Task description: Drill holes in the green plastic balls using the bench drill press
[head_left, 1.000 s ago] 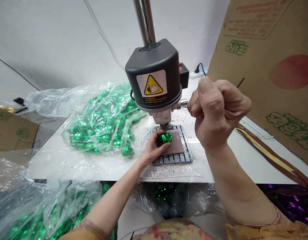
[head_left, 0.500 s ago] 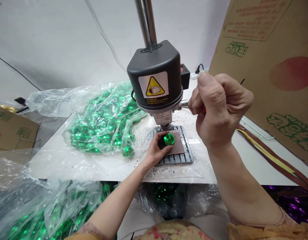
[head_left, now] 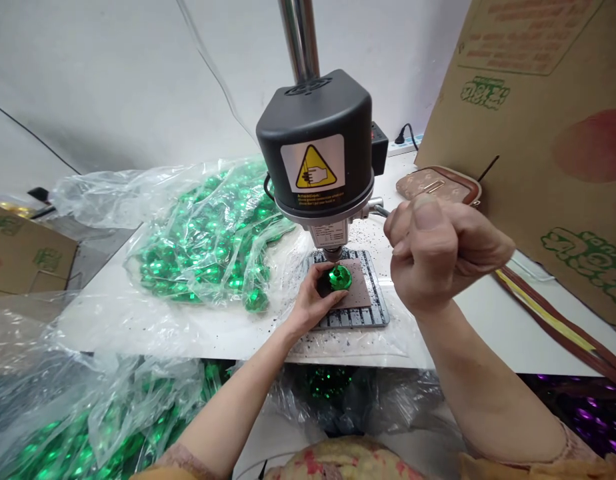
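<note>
A small drill press (head_left: 315,150) with a black motor housing and a warning sticker stands over a slotted metal base plate (head_left: 381,313). Thumb and fingers of my left hand (head_left: 311,297) are closed round a shiny green mirrored ball (head_left: 341,278), held under the chuck (head_left: 333,254) on a brown board (head_left: 359,287). The ball's top shows a dark hole. My right hand (head_left: 438,250) is a fist around the end of the press's feed lever (head_left: 381,208); the grip itself is hidden by the fingers.
Clear plastic bags of green balls (head_left: 203,247) lie left of the press, more below the table edge. A tall cardboard box (head_left: 548,167), a brown purse (head_left: 438,183) and its strap (head_left: 553,317) are at the right. Dark chips are scattered round the base.
My right hand on the lever has moved down and slightly right, uncovering the purse behind. My left hand keeps the green ball under the chuck. The view has shifted slightly.
</note>
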A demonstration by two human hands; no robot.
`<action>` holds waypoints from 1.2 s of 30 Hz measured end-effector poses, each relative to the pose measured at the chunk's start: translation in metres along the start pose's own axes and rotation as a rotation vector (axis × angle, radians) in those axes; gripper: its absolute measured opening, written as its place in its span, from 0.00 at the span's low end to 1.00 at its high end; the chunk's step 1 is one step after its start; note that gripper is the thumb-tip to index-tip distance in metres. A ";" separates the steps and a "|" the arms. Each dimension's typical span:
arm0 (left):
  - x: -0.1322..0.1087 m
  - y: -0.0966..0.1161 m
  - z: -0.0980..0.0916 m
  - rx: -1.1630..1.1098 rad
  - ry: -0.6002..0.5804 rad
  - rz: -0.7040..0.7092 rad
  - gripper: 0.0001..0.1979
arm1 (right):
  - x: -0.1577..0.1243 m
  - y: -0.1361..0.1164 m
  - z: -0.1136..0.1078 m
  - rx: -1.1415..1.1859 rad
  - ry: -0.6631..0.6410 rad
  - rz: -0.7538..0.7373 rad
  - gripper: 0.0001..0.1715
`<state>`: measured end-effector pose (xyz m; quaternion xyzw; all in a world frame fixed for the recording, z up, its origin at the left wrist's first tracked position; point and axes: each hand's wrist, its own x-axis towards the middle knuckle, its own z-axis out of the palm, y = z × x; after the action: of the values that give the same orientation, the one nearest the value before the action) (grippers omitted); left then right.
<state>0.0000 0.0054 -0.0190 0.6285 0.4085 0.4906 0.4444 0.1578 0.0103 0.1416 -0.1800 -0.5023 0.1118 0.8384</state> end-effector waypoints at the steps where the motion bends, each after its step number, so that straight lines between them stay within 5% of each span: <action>1: 0.000 0.000 0.000 0.000 0.002 0.005 0.28 | -0.001 0.001 -0.001 -0.017 0.003 -0.007 0.30; 12: 0.001 -0.003 -0.001 0.020 0.015 0.020 0.27 | -0.010 0.013 -0.005 -0.043 0.046 -0.135 0.30; 28: 0.000 -0.007 -0.001 -0.009 0.018 0.011 0.28 | -0.019 0.024 -0.019 0.023 -0.072 -0.262 0.26; 36: 0.002 -0.001 0.003 0.036 0.042 0.004 0.28 | 0.004 0.003 0.002 -0.020 0.075 -0.046 0.28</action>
<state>0.0031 0.0072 -0.0195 0.6268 0.4253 0.4969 0.4234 0.1582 0.0153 0.1445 -0.1807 -0.4757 0.0808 0.8570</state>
